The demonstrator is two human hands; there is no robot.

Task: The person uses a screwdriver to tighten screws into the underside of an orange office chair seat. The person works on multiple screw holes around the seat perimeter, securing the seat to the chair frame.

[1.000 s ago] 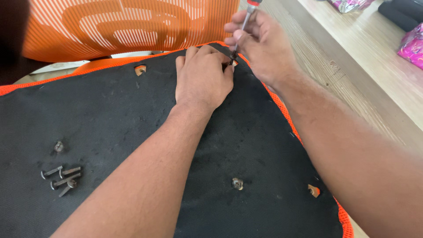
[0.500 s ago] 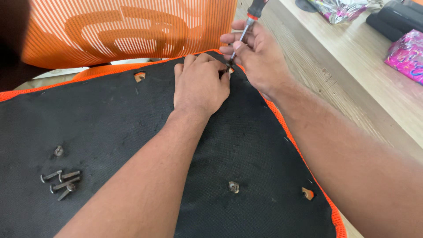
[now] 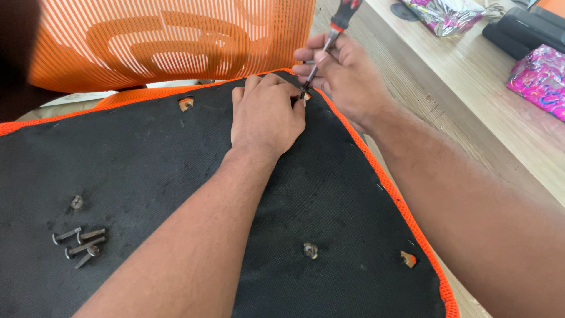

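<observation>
Screwdriver working at the seat's far corner
Right hand [image 3: 347,76] is gripping the screwdriver [image 3: 329,38], fingers closed; left hand [image 3: 266,115] is lying flat, fingers holding nothing, steadying the black seat underside [image 3: 176,176].

Left hand [image 3: 266,115]: flat on the black seat underside [image 3: 176,176], fingers by the far corner hole.
Right hand [image 3: 344,73]: gripping a screwdriver [image 3: 329,41], tip at that hole.
Loose bolts [image 3: 79,242]: lying together near the left edge.
Backrest [image 3: 170,38]: orange mesh, behind.

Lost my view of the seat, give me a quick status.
Right hand grips screwdriver, tip at far corner of black seat underside. Left hand flat beside the tip. Loose bolts lie apart at left, nothing blocking.
</observation>
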